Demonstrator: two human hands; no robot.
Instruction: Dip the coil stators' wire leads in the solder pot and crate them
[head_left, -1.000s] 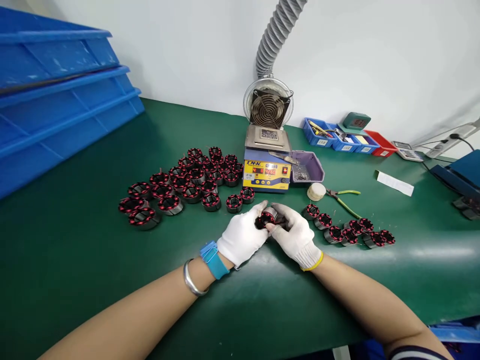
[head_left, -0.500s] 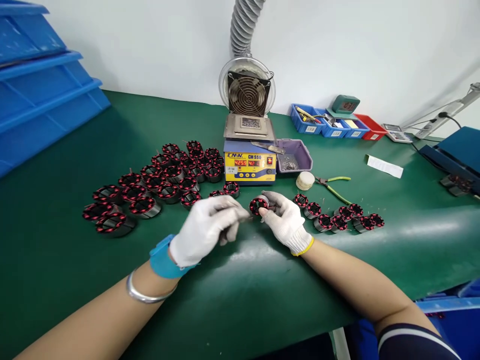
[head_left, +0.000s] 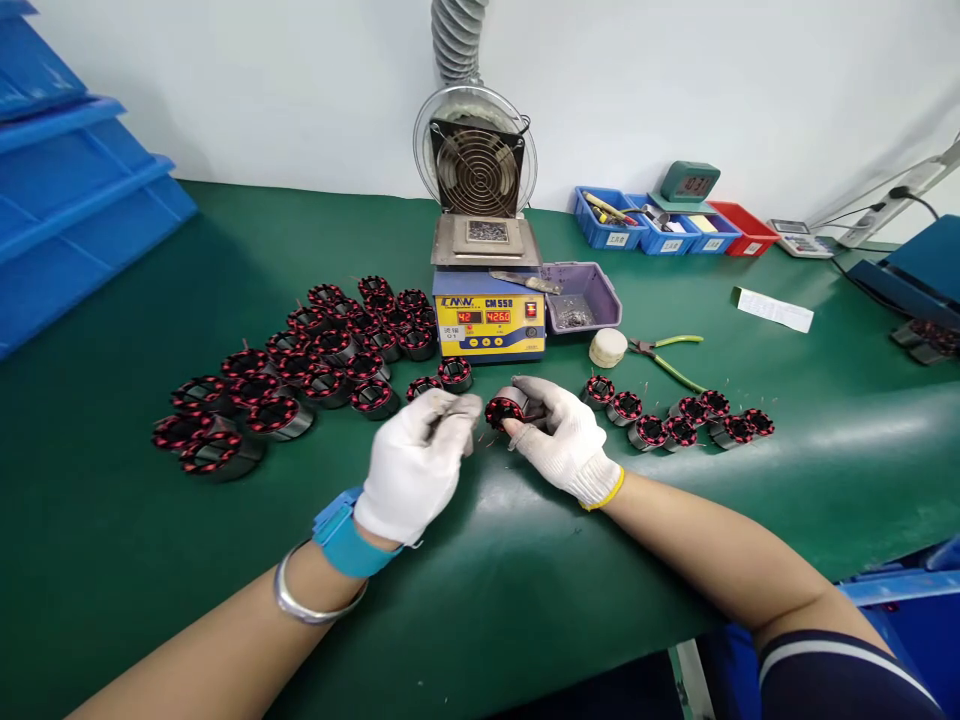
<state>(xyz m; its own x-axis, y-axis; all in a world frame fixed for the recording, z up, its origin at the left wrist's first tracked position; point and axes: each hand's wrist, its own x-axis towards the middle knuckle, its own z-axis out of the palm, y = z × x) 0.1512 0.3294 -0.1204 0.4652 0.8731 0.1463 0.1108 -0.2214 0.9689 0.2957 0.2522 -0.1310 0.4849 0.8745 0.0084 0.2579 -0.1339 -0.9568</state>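
Both hands wear white gloves over the green mat (head_left: 480, 590). My right hand (head_left: 559, 435) grips a small round stator (head_left: 504, 409) wound with red wire, its face turned toward the left. My left hand (head_left: 417, 462) is just left of it with fingertips pinched together near the stator's wire ends; what they pinch is too fine to name. A blue strap and a metal bangle sit on the left wrist.
Many like stators (head_left: 300, 370) lie in a cluster to the left, and a short row (head_left: 679, 420) to the right. Behind stand a yellow-blue solder pot (head_left: 489, 318) with a fan (head_left: 476, 160), a purple tray (head_left: 581, 298), green-handled cutters (head_left: 667, 355), small bins (head_left: 660, 232) and blue crates (head_left: 67, 210).
A second ago both hands were closed round the stator. The left hand let go and moved left, then came back closer with its fingers pinched. The view has also shifted.
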